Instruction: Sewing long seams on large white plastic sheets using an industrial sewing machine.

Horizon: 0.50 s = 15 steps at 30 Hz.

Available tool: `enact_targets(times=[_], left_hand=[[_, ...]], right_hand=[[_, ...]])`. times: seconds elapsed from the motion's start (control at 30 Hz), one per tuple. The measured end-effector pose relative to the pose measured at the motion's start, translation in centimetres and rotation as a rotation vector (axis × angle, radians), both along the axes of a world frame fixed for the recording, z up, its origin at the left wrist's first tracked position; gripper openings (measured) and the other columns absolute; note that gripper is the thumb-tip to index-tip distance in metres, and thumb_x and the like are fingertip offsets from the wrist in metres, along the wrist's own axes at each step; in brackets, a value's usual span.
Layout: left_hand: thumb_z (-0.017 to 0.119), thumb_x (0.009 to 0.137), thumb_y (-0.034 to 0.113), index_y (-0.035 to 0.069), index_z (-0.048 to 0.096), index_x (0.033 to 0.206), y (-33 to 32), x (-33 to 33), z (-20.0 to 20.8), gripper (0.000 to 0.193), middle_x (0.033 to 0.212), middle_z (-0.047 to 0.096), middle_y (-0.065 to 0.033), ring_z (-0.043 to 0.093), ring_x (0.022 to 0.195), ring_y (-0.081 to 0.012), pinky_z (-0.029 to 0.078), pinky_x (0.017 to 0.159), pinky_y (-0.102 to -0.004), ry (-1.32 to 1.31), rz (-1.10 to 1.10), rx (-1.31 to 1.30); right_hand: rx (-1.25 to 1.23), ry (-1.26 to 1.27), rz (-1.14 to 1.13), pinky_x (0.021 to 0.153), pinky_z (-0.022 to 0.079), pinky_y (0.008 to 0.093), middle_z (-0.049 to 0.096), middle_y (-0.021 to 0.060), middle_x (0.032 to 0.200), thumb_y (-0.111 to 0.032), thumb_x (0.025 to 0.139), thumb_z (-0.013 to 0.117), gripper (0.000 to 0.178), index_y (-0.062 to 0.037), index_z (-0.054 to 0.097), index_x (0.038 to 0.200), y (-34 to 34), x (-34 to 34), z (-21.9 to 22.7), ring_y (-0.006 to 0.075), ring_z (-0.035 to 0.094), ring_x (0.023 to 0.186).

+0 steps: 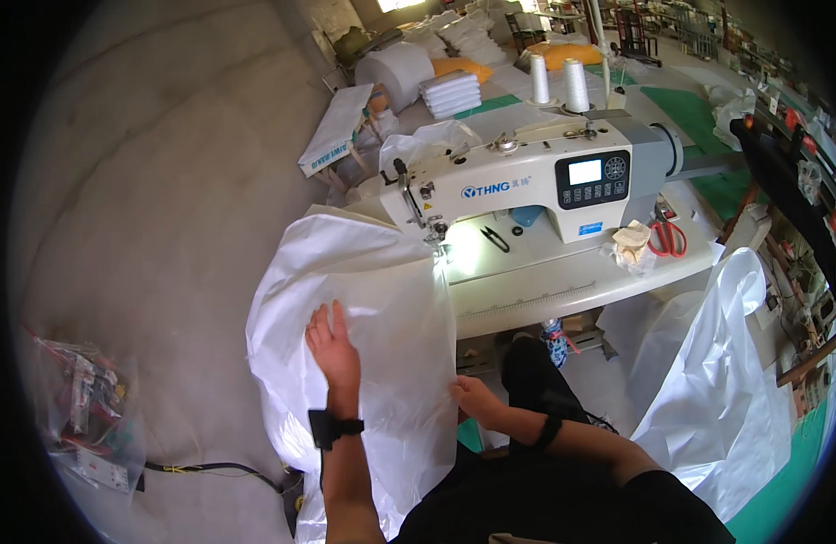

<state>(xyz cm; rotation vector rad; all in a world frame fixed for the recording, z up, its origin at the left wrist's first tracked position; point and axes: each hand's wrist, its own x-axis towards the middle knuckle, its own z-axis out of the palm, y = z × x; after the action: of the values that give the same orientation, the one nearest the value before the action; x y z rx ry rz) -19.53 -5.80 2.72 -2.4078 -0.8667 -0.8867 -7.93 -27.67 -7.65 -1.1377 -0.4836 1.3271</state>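
A large white plastic sheet hangs over my lap, its top edge at the needle end of a white sewing machine. My left hand lies on the sheet with fingers stretched out. Lower down, the sheet's right edge is pinched in my right hand. A lamp lights the needle area, where the sheet meets the presser foot; whether the needle is down is too small to tell. Black thread snips rest on the machine bed, right of the needle.
Red-handled scissors and a crumpled cream scrap sit at the table's right end. Two white thread cones stand behind the machine. More white sheeting hangs at right. A bag of parts is at far left.
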Motion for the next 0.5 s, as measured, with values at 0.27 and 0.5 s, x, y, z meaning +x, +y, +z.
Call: enact_targets(times=[0.27, 0.5], left_hand=[[0.052, 0.073, -0.004, 0.001, 0.062, 0.095, -7.1, -1.7, 2.6, 0.025, 0.079, 0.059, -0.0118, 0.061, 0.075, -0.031, 0.049, 0.063, -0.0395, 0.14, -0.297, -0.367], [0.051, 0.086, 0.006, -0.001, 0.056, 0.089, -12.9, 2.4, -0.3, 0.009, 0.071, 0.059, -0.0072, 0.06, 0.054, -0.0176, 0.049, 0.049, -0.0307, 0.099, -0.417, -1.475]], right_hand=[[0.061, -0.09, -0.044, 0.061, 0.055, 0.0324, 0.059, 0.0069, 0.092, -0.02, 0.094, 0.042, 0.026, -0.001, 0.052, 0.109, -0.4, -0.5, 0.3, 0.0173, 0.062, 0.077], [0.09, -0.593, -0.238, 0.056, 0.052, 0.0338, 0.061, 0.0143, 0.081, -0.016, 0.092, 0.046, 0.017, -0.0014, 0.052, 0.095, -0.7, -0.4, 0.0, 0.0218, 0.063, 0.068]])
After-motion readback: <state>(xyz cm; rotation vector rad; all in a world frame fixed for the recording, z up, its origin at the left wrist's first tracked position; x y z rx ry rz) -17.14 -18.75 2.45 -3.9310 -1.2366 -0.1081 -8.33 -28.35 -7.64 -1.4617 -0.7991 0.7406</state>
